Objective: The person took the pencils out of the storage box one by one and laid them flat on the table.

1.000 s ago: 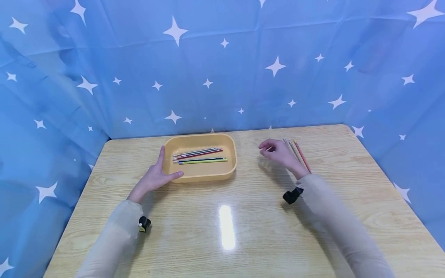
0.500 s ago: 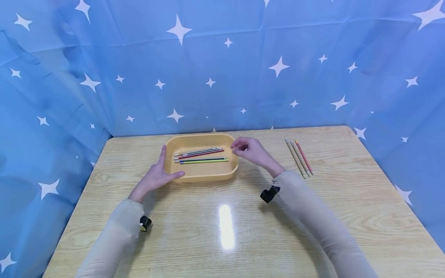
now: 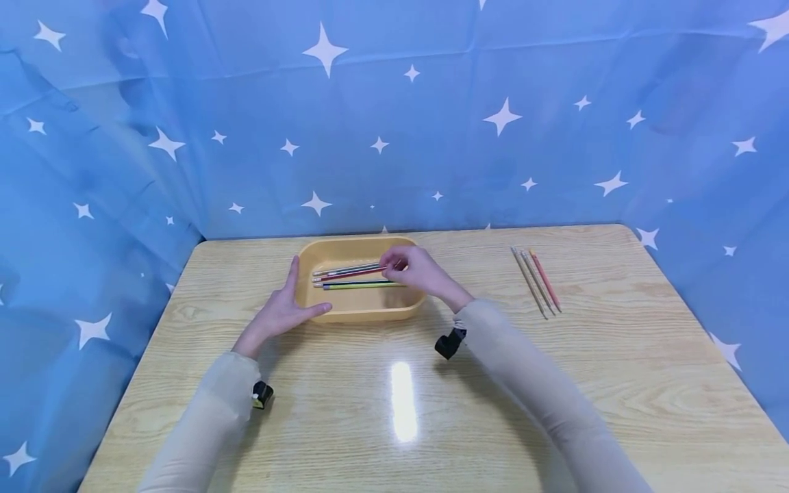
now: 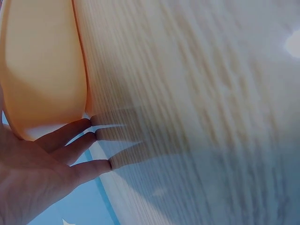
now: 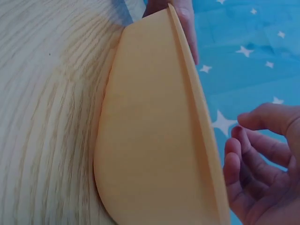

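Note:
A yellow-orange plastic tray (image 3: pixel 360 316) stands at the back of the table, holding several pencils, among them a red pencil (image 3: pixel 351 274) and a yellow-green pencil (image 3: pixel 354 287). At its left end rests my left hand (image 3: pixel 281 311), thumb over the front rim and fingers spread along the side; in the left wrist view those fingers are straight. My right hand (image 3: pixel 419 270) is over the tray's right part, overlapping the pencils' ends. In the right wrist view its fingers (image 5: pixel 267 150) are loosely bent beside the rim, thumb near the index finger, with nothing visible between them.
Right of the tray, two gold-brown pencils (image 3: pixel 529 282) and a reddish pencil (image 3: pixel 546 282) lie side by side on the wooden table (image 3: pixel 345 438). A blue star-patterned curtain (image 3: pixel 382 103) hangs behind the table and at both sides.
My right hand has moved left, from beside the pencils on the table to over the tray. My left hand has stayed at the tray's left end.

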`<state>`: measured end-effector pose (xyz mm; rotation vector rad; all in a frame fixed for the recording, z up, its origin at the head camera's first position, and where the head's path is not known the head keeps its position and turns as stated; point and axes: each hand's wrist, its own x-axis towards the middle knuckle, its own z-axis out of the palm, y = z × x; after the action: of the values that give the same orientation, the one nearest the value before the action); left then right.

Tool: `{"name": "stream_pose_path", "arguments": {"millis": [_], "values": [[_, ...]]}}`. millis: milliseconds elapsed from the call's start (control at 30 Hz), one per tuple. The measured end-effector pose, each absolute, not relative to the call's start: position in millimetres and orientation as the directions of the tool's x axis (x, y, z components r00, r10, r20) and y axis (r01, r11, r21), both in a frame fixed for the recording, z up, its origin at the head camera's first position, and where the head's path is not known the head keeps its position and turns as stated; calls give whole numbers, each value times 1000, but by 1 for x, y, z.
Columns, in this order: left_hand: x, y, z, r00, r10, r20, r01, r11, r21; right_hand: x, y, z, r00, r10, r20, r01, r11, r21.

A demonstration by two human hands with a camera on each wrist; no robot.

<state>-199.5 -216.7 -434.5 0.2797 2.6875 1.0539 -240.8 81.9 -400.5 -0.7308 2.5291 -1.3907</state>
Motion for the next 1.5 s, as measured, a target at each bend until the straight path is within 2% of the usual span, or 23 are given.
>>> {"name": "stream_pose_path", "arguments": {"millis": [200,433,800,1500], "values": [[-200,-215,-435,-955,258,-146,89,720,689,-245,67,-407,-866,-493,84,-337,450,-827],[-200,-216,-436,-955,257,-147,84,712,697,-249,57,-414,-859,-511,40,-351,530,-772],[-201,-217,-435,-956,253,-147,84,718,691,-254,41,-423,-754,-655,-50,-374,491,-787],[-201,-215,-435,-958,237,-161,60,717,695,-257,36,-435,-782,-616,-99,-402,619,-675]]}}
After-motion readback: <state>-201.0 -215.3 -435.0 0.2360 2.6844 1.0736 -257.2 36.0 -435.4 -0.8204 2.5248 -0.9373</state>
